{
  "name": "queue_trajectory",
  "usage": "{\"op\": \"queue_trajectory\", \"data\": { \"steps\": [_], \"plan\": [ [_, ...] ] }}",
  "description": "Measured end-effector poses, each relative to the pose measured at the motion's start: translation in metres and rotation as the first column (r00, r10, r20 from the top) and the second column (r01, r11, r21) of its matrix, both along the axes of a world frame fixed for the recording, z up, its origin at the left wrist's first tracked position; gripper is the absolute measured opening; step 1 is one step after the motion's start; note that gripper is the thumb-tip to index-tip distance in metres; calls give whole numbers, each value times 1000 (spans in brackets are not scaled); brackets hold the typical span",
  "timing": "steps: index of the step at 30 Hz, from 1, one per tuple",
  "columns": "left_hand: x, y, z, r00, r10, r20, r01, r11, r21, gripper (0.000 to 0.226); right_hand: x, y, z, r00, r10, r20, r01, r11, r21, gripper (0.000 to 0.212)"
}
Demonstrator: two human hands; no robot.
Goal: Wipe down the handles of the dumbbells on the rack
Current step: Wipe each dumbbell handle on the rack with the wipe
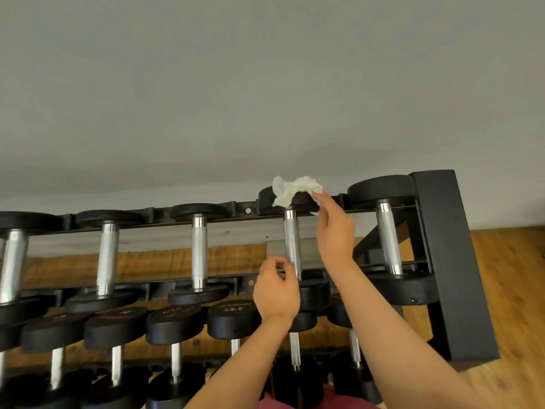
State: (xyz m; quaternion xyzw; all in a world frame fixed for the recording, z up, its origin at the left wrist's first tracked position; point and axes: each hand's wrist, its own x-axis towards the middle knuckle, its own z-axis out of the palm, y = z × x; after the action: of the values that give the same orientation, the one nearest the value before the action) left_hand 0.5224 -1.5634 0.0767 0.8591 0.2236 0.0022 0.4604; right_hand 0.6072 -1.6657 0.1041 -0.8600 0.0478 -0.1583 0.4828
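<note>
Top tier of rack (448, 261) carried five dumbbells, handles running front to back. R hand (334, 228) was raised over the far head of the 4th dumbbell (315, 293) from L, fingertips pinching a crumpled white paper towel (292, 191). Towel lay against that far head, just above the far end of the knurled handle (292, 243), not wrapped round it. L hand (275, 290) sat at the handle's near end, fingers curled, thumb & forefinger close together right beside the steel. Couldn't tell whether it gripped the bar or only touched it. Lower tier held more dumbbells, one head marked 22.5 (231, 320). Grey wall (265, 84) behind, wood floor (513, 290) to R of rack.
</note>
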Motion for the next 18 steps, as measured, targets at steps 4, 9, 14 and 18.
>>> {"op": "queue_trajectory", "data": {
  "steps": [4, 9, 14, 18],
  "plan": [
    [-1, 0, 0, 1000, -2, -3, 2, 1000, -5, 10, 9, -2, 10, 996, -77, 34, 74, 994, 82, 27],
    [0, 1, 1, 1000, 5, -11, -5, 1000, -18, 10, 15, -37, 12, 974, -219, 61, 216, 975, 48, 22],
    [0, 1, 1, 1000, 2, -4, -2, 1000, -7, 10, 15, 4, 13, 1000, 26, -3, -26, 999, 29, 35],
    [0, 1, -1, 1000, 1, 1, -1, 1000, -2, 11, 11, 18, 7, 1000, 19, 22, -22, 991, 128, 39]
  ]
}}
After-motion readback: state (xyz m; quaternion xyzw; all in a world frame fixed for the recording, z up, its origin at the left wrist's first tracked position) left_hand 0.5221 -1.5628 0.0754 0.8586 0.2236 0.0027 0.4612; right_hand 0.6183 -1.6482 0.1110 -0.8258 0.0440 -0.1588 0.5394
